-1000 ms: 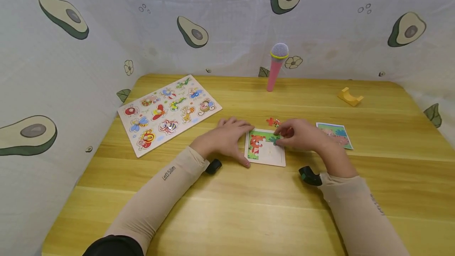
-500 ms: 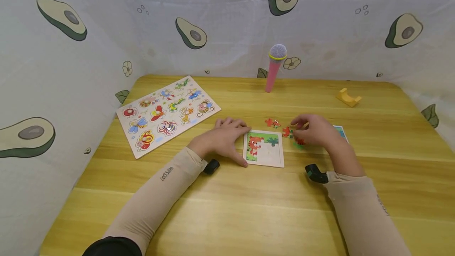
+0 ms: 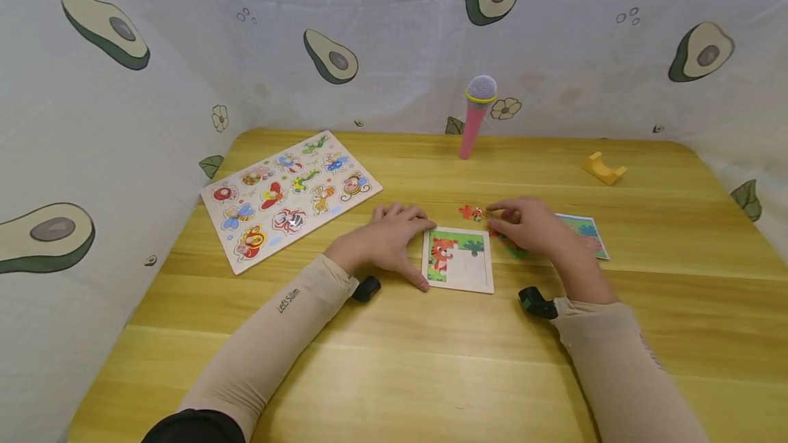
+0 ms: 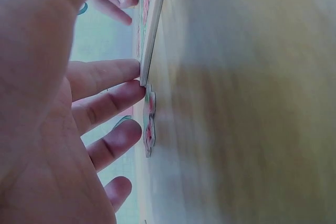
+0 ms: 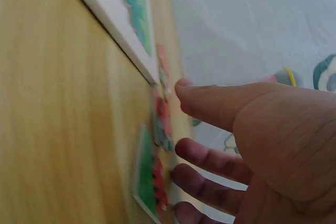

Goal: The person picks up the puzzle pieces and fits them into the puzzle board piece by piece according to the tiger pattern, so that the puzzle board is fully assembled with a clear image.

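In the head view, my left hand rests at the left side of a small jigsaw board, thumb by its lower corner. In the left wrist view, two straight fingertips touch the board's edge. A tiger picture fills the left and top of the board; the lower right shows bare backing. My right hand is over loose jigsaw pieces just right of the board, partly hiding them. Its fingers are spread, and the right wrist view shows a green and red piece below them, apart. More red pieces lie behind the board.
A picture card lies right of my right hand, partly covered. A wooden insect peg puzzle lies at the left. A pink toy microphone stands at the back, and a yellow curved block lies back right.
My right hand left the board's upper right corner, where a green piece now shows, moved right over the loose pieces, then slightly back left. The left hand stayed by the board.
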Tool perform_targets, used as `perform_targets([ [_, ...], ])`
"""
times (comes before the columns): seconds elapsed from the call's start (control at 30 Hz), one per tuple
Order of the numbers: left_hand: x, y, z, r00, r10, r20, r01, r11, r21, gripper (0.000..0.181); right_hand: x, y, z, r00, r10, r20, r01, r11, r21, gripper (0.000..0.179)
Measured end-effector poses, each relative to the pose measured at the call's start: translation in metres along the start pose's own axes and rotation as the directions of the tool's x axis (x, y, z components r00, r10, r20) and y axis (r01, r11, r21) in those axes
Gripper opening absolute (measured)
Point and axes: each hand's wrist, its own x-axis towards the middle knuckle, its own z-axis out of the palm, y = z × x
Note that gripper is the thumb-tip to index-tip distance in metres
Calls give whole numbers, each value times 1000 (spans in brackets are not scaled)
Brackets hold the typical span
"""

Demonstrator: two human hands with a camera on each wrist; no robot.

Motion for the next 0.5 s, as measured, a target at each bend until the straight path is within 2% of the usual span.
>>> perform_targets([
  [0.3,2,0,2,1000,3,-4,-3,1000,-16,115,5,-8,16,994,28,-102,-34,998,-60,40],
  [0.5,1,-1,2,1000,-4,4,4,1000,-19,115,7,-8,18,991,72,-111,-80,995,-67,38],
])
